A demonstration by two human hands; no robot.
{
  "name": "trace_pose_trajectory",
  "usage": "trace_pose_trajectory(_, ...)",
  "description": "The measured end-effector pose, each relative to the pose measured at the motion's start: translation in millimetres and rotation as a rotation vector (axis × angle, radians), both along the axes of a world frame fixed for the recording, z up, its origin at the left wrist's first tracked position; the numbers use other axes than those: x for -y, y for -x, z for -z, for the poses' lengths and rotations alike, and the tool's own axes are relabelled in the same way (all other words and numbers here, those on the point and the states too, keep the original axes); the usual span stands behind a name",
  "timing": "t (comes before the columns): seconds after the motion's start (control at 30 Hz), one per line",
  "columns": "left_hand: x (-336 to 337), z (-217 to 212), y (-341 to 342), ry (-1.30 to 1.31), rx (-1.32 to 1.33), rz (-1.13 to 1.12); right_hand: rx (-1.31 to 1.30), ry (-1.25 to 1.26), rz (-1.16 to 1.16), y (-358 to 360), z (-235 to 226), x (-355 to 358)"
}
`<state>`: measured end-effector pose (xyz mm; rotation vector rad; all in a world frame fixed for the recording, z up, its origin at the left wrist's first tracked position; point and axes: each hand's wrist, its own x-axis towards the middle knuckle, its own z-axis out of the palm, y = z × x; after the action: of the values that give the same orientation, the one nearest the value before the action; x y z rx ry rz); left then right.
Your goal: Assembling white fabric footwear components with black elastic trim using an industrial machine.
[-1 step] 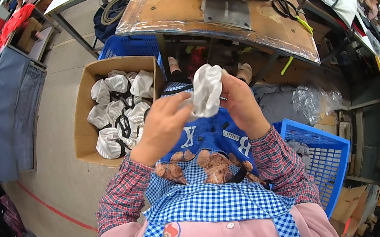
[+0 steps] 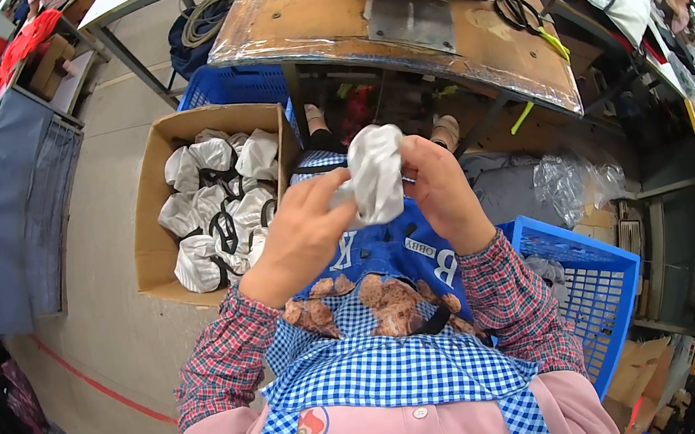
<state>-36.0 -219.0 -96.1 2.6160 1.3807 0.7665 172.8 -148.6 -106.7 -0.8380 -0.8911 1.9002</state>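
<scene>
Above my lap, a shiny white gathered cloth piece (image 2: 378,177) hangs between my two hands. My right hand (image 2: 446,189) is closed on its right edge, thumb and fingers pinching the fabric. My left hand (image 2: 302,232) is at its lower left side, fingers bent and closed at the fabric edge, slightly blurred. Similar white cloth pieces with black straps (image 2: 220,197) fill an open cardboard box (image 2: 151,241) to my left. Beneath my hands, a blue checked apron (image 2: 400,364) with printed letters and brown shapes covers my lap.
A worktable (image 2: 305,17) wrapped in clear film stands ahead, holding a dark metal plate (image 2: 410,23) and black scissors (image 2: 518,9). A blue plastic crate (image 2: 595,295) is at my right. Another blue crate (image 2: 229,85) stands behind the box. Clear plastic bags (image 2: 567,180) lie under the table.
The white cloth piece has dropped slightly and its folds have shifted. My left fingers have bent in closer against its lower left edge; my right hand stays nearly in place.
</scene>
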Motion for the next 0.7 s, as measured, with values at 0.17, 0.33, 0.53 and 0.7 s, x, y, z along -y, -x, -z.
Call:
trace_pose_trajectory(0.17, -8, -10, -4, 0.471, 0.446, 0.239, -0.040, -0.138, -0.116, -20, 3, 7)
trace_pose_trajectory(0.33, -21, -17, -7, 0.788, 0.802, 0.118, 0.063, -0.301, -0.265, -23, 0, 15)
trace_pose_trajectory(0.53, -22, -25, -22, 0.643, 0.536, -0.070, 0.329, -0.568, -0.074, -20, 3, 17)
trace_pose_trajectory(0.7, -30, -28, -14, 0.654, 0.564, -0.014, 0.497, -0.706, -0.199, -24, 1, 14)
